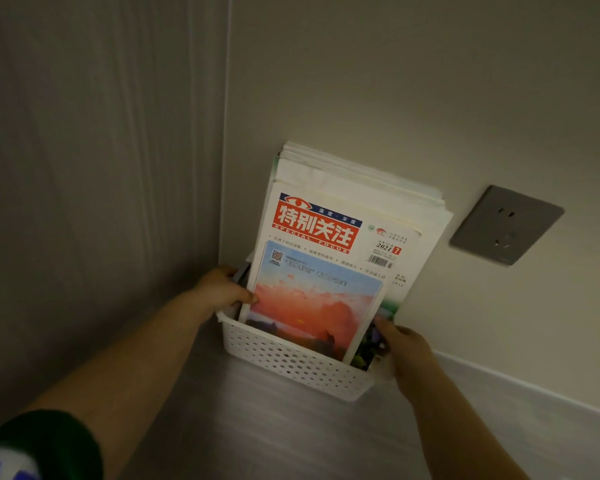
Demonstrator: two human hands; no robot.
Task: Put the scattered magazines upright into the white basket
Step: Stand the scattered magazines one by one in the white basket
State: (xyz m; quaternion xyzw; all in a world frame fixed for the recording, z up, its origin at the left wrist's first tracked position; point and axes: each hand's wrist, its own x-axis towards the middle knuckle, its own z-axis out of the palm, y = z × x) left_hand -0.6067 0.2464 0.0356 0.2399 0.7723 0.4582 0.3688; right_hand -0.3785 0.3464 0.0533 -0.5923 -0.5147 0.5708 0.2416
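A white perforated basket [291, 365] sits on the grey floor against the wall, in the corner. Several magazines stand upright in it, leaning back on the wall. The front magazine [319, 268] has a red and blue title block and a sunset picture. My left hand [219, 289] grips the basket's left end, thumb touching the front magazine's left edge. My right hand [406, 348] holds the basket's right end, fingers against the magazines' lower right corner.
A grey wall socket [506, 225] is set in the wall to the right of the magazines. A pale wood-grain panel [101, 168] forms the left side of the corner. A light skirting board [534, 386] runs along the wall's foot at right.
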